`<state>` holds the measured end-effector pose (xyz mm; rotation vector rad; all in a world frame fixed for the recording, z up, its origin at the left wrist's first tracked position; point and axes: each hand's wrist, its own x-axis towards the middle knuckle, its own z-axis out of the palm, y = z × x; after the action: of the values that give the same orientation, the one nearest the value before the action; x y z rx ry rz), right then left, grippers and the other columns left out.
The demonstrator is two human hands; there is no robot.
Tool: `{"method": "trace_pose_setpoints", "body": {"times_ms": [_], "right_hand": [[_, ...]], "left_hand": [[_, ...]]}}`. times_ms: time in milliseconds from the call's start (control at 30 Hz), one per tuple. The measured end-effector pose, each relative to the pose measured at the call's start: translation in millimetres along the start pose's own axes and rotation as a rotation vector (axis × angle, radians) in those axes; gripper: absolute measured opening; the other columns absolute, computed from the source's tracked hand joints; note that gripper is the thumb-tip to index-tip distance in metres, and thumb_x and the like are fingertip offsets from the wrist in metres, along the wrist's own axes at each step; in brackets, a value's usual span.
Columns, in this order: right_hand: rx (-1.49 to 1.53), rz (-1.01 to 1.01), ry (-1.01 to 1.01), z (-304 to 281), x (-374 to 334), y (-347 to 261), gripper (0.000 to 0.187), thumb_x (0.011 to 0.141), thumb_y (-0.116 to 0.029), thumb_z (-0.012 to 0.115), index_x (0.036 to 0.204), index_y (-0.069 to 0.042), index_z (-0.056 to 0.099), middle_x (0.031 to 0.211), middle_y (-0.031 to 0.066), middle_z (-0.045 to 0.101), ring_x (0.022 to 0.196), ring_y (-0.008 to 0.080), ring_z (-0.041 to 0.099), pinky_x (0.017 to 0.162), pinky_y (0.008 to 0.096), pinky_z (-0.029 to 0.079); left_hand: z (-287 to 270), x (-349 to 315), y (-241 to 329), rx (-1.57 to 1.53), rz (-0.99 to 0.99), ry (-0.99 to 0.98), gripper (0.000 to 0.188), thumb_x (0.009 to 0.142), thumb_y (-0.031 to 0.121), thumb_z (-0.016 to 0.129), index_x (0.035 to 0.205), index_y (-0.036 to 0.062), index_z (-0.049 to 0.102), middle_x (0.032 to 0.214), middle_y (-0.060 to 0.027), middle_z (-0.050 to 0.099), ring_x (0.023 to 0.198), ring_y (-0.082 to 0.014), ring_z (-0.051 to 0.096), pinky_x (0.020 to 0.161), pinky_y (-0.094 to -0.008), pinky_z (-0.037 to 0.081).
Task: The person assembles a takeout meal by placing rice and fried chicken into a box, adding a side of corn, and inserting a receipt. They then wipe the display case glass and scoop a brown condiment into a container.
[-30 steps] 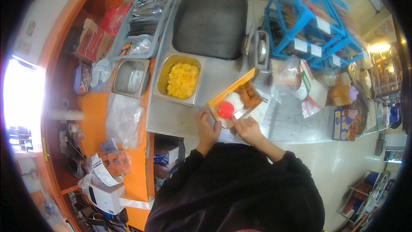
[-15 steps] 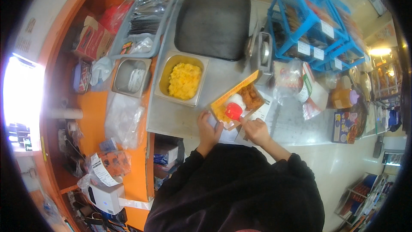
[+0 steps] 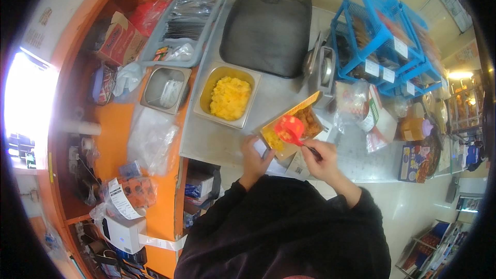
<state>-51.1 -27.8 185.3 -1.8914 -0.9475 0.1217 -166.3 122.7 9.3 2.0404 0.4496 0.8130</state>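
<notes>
On the metal tabletop [image 3: 356, 161], near its left edge, a steel pan [image 3: 207, 83] holds yellow food [image 3: 231, 98]. At the front edge, the left hand [image 3: 254, 160] curves by the open box [image 3: 311, 100], thumb apart from fingers; I cannot tell well if it grips. The box lies near this edge, with brown fried pieces [image 3: 309, 123]. Above it, the red spoon [image 3: 289, 128] is pinched by its handle in the right hand [image 3: 321, 160].

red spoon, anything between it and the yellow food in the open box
Nothing visible stands between them: the red spoon, in the right hand, is over the open box, beside the yellow food. The left hand is at the box's left end.
</notes>
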Motion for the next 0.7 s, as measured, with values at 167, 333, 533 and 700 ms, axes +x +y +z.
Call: {"method": "trace_pose_setpoints", "body": {"times_ms": [167, 333, 533, 700], "right_hand": [[-0.135, -0.125, -0.214, 28.0, 95.7, -35.1, 0.018, 0.083, -0.018, 0.064, 0.09, -0.002, 0.059, 0.072, 0.0139, 0.062, 0.066, 0.0324, 0.063, 0.06, 0.0404, 0.048], [-0.296, -0.441, 0.16, 11.5, 128.6, -16.6, 0.013, 0.085, -0.013, 0.062, 0.09, -0.002, 0.057, 0.073, 0.0133, 0.054, 0.071, 0.0313, 0.06, 0.065, 0.0359, 0.047], [-0.339, 0.34, 0.261, -16.6, 12.7, 76.9, 0.017, 0.092, -0.017, 0.05, 0.095, -0.001, 0.056, 0.084, 0.0208, 0.06, 0.08, 0.0402, 0.059, 0.07, 0.046, 0.045], [-0.077, 0.503, 0.269, 13.7, -54.6, 116.6, 0.02, 0.093, -0.019, 0.05, 0.099, -0.001, 0.057, 0.087, 0.0221, 0.062, 0.085, 0.0406, 0.059, 0.074, 0.0468, 0.046]], "left_hand": [[5.3, 9.5, 8.6, -0.007, -0.025, -0.009, 0.058, 0.078, 0.02, 0.072, 0.121, -0.004, 0.042, 0.123, -0.0244, 0.045, 0.116, -0.0415, 0.041, 0.101, -0.048, 0.031], [12.4, 30.7, 25.8, 0.032, -0.033, -0.001, 0.053, 0.082, 0.017, 0.069, 0.122, -0.0051, 0.042, 0.124, -0.0242, 0.044, 0.115, -0.04, 0.042, 0.1, -0.046, 0.031], [40.6, 45.3, 30.0, -0.224, -0.221, 0.169, 0.042, 0.087, 0.023, 0.066, 0.112, -0.0031, 0.043, 0.111, -0.0202, 0.046, 0.107, -0.032, 0.046, 0.095, -0.0421, 0.035], [52.6, 59.4, 29.2, -0.328, -0.431, 0.279, 0.046, 0.084, 0.026, 0.071, 0.102, 0.0008, 0.037, 0.101, -0.0143, 0.042, 0.1, -0.0262, 0.045, 0.088, -0.0406, 0.037]]}}
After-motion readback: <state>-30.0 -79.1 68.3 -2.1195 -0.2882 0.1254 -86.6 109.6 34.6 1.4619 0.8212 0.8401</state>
